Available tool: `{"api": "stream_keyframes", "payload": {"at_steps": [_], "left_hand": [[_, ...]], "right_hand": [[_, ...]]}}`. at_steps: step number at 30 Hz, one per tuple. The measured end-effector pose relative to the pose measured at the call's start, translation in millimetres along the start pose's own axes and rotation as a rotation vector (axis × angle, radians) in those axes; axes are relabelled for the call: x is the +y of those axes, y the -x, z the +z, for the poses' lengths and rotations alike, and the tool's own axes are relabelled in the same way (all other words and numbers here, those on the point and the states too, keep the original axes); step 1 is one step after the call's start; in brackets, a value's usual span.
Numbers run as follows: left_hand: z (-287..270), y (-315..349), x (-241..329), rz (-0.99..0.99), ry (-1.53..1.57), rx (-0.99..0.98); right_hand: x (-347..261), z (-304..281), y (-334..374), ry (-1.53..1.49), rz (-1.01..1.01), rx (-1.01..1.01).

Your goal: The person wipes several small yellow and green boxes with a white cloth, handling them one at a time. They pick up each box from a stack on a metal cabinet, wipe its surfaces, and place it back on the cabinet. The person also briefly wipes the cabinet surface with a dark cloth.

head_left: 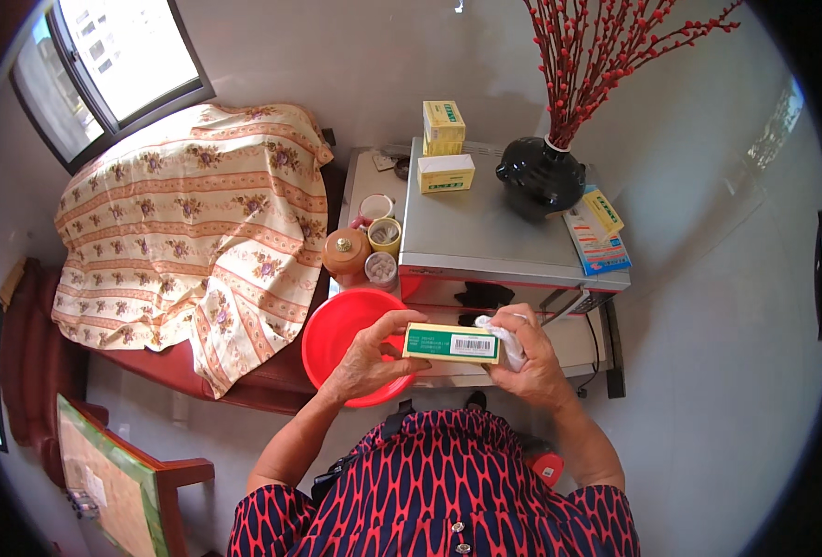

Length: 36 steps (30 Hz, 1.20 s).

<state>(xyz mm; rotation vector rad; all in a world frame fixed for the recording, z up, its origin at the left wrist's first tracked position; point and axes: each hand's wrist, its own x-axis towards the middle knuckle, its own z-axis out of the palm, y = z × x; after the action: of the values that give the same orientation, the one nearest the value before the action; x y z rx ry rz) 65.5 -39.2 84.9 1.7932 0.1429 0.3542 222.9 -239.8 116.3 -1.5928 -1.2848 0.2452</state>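
Note:
A small yellow and green box (452, 343) is held in front of my body, a side with a barcode turned up. My left hand (367, 360) grips its left end between thumb and fingers. At the other end my right hand (534, 364) pinches the box and also holds a crumpled white cloth (505, 336) against it. Below and left of the box stands a red plastic basin (325, 327), its right part partly behind my left hand.
A silver microwave (462, 232) bears two yellow boxes (446, 174), a black vase (541, 176) with red-budded branches, and flat packages (596, 232). A brown lidded jar (346, 255) and cups (385, 232) stand left of it. A floral cloth (188, 223) covers a dark red sofa.

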Motion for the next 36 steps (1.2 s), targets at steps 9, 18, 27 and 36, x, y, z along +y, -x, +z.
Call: {"api": "stream_keyframes", "payload": {"at_steps": [9,18,27,36], "left_hand": [[-12.1,-82.7,-23.7,-0.062,0.267,0.263],[-26.2,-190.4,-92.4,-0.106,0.27,0.363],[-25.8,-226.6,-118.3,-0.056,0.228,0.408],[-31.1,-239.6,-125.4,-0.076,0.125,0.462]], "right_hand": [[38.8,-36.9,-7.6,-0.212,0.263,0.395],[50.3,-82.5,23.1,-0.489,0.376,0.577],[72.8,-102.7,54.2,-0.453,0.461,0.634],[82.4,-111.4,43.8,-0.471,0.479,0.67]]}}
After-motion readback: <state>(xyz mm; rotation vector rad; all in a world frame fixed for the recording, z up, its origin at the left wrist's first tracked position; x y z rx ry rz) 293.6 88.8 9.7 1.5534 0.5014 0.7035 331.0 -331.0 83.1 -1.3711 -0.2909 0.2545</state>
